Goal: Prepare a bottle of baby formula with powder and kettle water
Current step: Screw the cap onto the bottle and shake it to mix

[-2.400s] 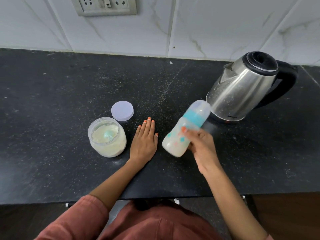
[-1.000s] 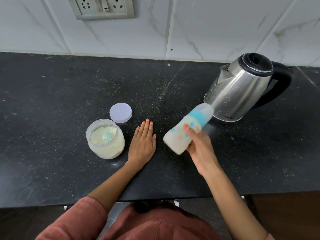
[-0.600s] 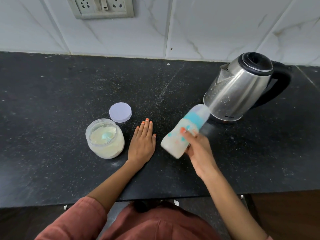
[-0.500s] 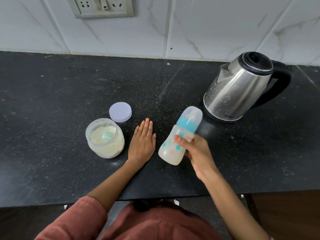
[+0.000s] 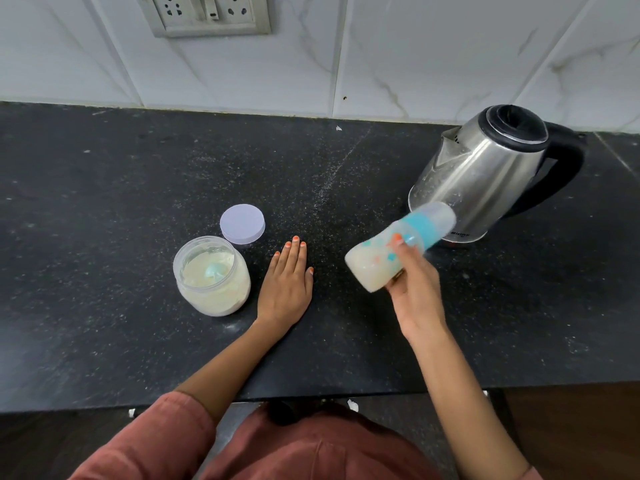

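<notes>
My right hand (image 5: 417, 292) grips a baby bottle (image 5: 384, 254) with a blue collar and clear cap, held above the black counter (image 5: 104, 202) and tilted steeply, cap toward the kettle; it is blurred and holds milky liquid. My left hand (image 5: 285, 280) lies flat on the counter, palm down, holding nothing. To its left stands an open clear jar of formula powder (image 5: 212, 276) with a blue scoop inside. Its pale lilac lid (image 5: 242, 223) lies just behind it. A steel kettle (image 5: 485, 171) with black lid and handle stands at the right.
A white tiled wall (image 5: 415, 57) with a socket plate (image 5: 207, 13) rises behind the counter. The counter's front edge runs just above my reddish sleeve and clothing. Fine powder specks streak the counter's middle.
The bottle swung in my right hand between more upright and strongly tilted, now leaning cap toward the kettle again. My left hand, the jar, lid and kettle stayed put.
</notes>
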Action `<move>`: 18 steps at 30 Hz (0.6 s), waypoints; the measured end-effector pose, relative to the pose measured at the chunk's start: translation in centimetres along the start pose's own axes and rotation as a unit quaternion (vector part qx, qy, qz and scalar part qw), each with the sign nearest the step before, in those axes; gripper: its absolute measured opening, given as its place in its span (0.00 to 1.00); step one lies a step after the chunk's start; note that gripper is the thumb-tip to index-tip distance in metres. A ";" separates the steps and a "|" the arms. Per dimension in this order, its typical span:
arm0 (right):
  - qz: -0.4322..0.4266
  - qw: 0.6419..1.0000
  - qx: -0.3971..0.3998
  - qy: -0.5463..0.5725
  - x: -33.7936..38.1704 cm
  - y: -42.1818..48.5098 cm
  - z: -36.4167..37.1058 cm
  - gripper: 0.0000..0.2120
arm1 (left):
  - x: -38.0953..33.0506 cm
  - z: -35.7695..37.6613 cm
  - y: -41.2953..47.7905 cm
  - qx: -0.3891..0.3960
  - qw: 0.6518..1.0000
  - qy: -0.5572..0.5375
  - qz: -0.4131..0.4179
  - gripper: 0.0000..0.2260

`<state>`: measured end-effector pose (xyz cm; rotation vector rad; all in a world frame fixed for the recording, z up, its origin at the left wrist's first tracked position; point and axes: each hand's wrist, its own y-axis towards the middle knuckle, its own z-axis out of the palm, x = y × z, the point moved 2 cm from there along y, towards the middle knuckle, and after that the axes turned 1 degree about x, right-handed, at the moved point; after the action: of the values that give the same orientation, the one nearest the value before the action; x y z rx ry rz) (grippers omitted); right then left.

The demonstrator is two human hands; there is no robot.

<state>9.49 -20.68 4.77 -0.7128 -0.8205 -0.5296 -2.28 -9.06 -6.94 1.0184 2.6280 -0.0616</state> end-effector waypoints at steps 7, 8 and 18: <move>0.036 0.964 0.095 -0.244 -1.9 -1.8 -0.3 0.10 | 0.1 0.1 0.1 0.003 1.000 -0.002 0.000 0.31; 0.032 0.965 0.091 -0.245 -1.7 -1.8 -0.4 0.10 | 0.1 0.1 0.0 0.003 1.000 -0.002 -0.001 0.31; 0.036 0.992 0.044 -0.111 -1.5 -0.9 0.4 0.09 | 0.0 -0.1 0.0 0.000 1.000 -0.009 0.001 0.30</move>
<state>7.86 -20.76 4.05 -0.7245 -1.0163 -0.3504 -2.34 -9.01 -6.86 1.0161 2.6113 -0.0703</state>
